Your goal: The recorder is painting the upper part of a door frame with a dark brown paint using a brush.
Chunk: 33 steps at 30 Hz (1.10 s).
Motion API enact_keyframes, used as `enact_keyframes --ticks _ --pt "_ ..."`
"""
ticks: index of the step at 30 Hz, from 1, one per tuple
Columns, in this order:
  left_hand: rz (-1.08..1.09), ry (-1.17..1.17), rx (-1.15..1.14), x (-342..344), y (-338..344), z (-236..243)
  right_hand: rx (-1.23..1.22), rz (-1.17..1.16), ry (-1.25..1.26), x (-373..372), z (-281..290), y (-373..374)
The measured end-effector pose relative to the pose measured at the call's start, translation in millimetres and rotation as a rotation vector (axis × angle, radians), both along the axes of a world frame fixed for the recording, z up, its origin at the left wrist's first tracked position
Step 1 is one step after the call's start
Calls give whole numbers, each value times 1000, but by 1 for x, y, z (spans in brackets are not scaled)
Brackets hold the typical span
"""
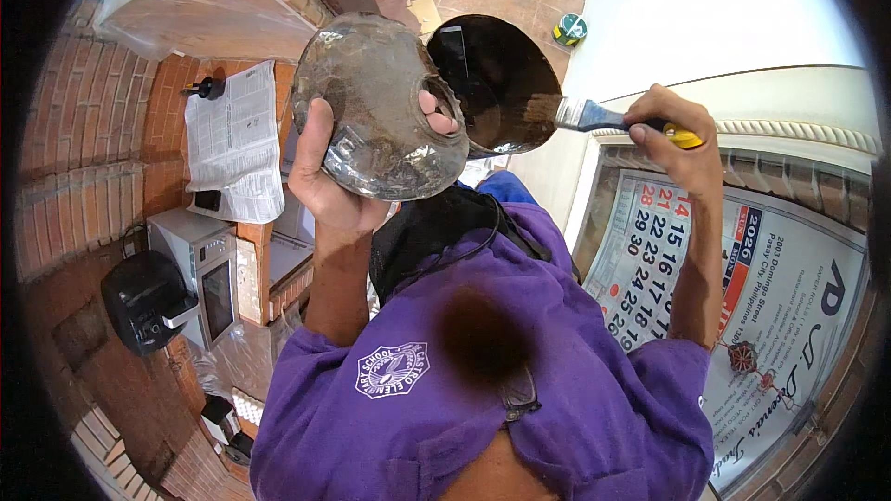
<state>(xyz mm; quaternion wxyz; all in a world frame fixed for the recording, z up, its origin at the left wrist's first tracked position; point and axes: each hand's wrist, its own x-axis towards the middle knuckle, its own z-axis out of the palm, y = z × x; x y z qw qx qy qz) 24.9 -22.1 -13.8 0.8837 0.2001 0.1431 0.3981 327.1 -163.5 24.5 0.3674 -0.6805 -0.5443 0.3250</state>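
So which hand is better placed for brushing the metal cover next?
Likely the right hand: it grips the brush, its bristles pointing toward the dark bowl. The left hand is busy holding the metal cover, fingertips showing through it.

A dome-shaped disc [367,97], its metal-like surface mottled, scuffed and glossy in patches, contrasts with the slick, reflective interior of a round vessel [506,65]. A paintbrush [599,118] pairs coarse bristles with a metal ferrule [570,113]. Nearby: matt newspaper [232,134], rough brick wall [88,93], matt cloth shirt [603,353] and a shiny black plastic air fryer [139,292].
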Motion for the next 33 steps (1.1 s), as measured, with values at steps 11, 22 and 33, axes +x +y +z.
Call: enact_keyframes --ticks 11,22,33 --pt "50 -38 -43 5 4 2 121 -273 -53 0 16 -26" --pt "65 -133 -39 7 10 0 30 -397 -20 -46 -9 -32" --pt "51 -76 -45 11 13 -3 173 -494 35 -52 -23 -26"
